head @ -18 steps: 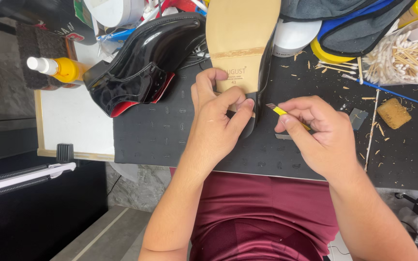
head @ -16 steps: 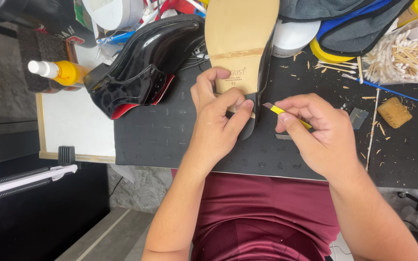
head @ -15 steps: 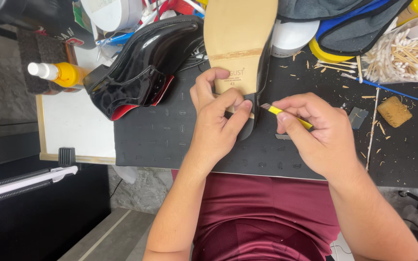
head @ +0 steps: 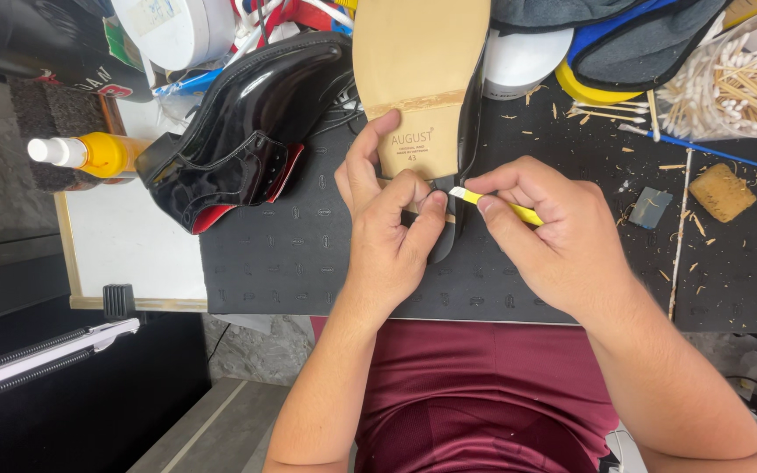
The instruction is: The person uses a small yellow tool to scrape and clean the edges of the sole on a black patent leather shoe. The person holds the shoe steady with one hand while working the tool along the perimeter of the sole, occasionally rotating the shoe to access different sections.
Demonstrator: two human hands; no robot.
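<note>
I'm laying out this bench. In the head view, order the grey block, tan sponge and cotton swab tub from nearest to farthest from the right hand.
1. Grey block, just right of the right hand.
2. Tan sponge, farther right.
3. Cotton swab tub, top right corner.

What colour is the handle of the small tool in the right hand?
Yellow. The tool handle, pinched in the right hand, shows best in the head view.

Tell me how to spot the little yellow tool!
Find the upturned shoe with the tan sole on the black mat. At its heel end, the right hand pinches a thin yellow tool, the only yellow thing a hand holds.
</note>
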